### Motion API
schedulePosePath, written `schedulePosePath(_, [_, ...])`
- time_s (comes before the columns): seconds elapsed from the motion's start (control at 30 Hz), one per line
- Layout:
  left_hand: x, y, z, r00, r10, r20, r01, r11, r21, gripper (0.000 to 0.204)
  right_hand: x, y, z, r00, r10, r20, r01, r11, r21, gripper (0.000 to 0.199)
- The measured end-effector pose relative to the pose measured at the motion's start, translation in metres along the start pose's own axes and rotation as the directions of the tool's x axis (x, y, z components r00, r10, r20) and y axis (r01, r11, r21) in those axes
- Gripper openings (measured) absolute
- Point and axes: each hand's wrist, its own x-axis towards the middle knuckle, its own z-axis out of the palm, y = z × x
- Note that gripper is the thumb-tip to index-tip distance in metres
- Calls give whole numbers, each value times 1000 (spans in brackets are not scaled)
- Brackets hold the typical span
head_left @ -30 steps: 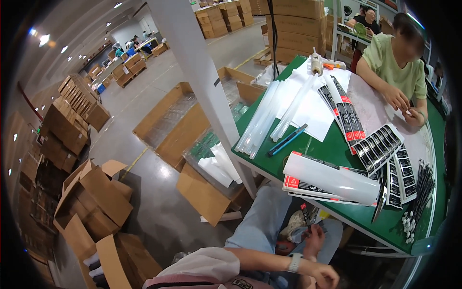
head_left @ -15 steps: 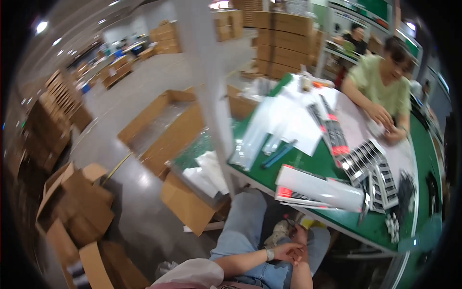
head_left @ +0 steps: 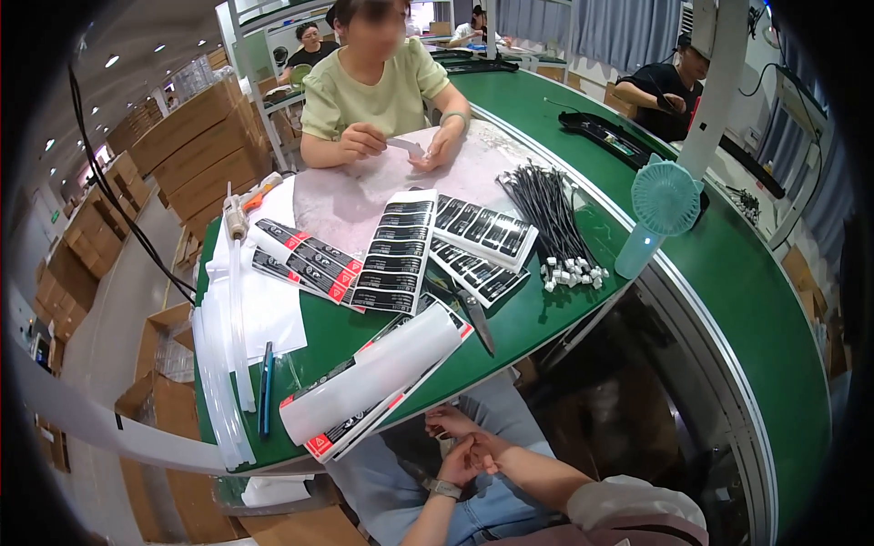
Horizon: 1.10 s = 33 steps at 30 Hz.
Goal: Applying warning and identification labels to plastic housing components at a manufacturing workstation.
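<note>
Over my lap, below the table's near edge, my left hand (head_left: 462,460), with a watch (head_left: 444,489) on its wrist, is closed around my right wrist. My right hand (head_left: 448,422) lies just beyond it, fingers loosely bent and apart, with nothing visible in it. Nearest on the table are a white glossy sheet (head_left: 373,378) and black-and-red label sheets (head_left: 320,444) beneath it. Scissors (head_left: 477,320) lie behind these, beside more black label sheets (head_left: 394,255). A blue pen-like cutter (head_left: 266,387) rests at the left.
Across the green table (head_left: 583,305), a co-worker (head_left: 378,109) holds a thin strip. Black cables with white connectors (head_left: 551,227) and a teal handheld fan (head_left: 665,200) are at the right. A glue gun (head_left: 238,218) and clear tubes (head_left: 218,391) lie left. Cardboard boxes (head_left: 196,136) stand beyond.
My view has turned to the right, bringing the table to the middle and the fan and cables fully into sight. Both my hands stay together over my lap.
</note>
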Motion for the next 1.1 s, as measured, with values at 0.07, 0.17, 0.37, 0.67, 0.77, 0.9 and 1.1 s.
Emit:
schedulePosePath(0.07, [0, 1, 3, 996, 21, -90, -14, 997, 73, 36, -3, -4, 2, 999, 2, 39, -4, 999, 32, 36])
schedulePosePath(0.17, [-1, 2, 3, 998, 42, 55, -45, 997, 61, 37, -9, -8, 5, 998, 18, 55, -18, 1000, 9, 27])
schedulePosePath(0.37, [-2, 2, 3, 1000, 27, -7, -26, 996, 85, 38, -12, -11, 6, 999, 43, 13, -44, 996, 74, 17])
schedulePosePath(0.67, [1, 1, 0, 995, 38, -95, -39, 999, -12, 37, -2, -5, 5, 999, 15, 52, -17, 999, 45, 18])
schedulePosePath(0.77, [0, -1, 1, 993, 45, -112, -52, 997, -55, 37, -4, -5, 8, 999, -28, 23, 28, 1000, 11, 16])
schedulePosePath(0.9, [-1, 1, 6, 990, 62, -128, -65, 998, -13, 37, -14, -13, 9, 994, -104, 13, 104, 994, -36, 15])
schedulePosePath(1.1, [-1, 1, 10, 988, 75, -132, -76, 997, -2, 39, -25, -24, 11, 994, -106, 27, 108, 993, -55, 15])
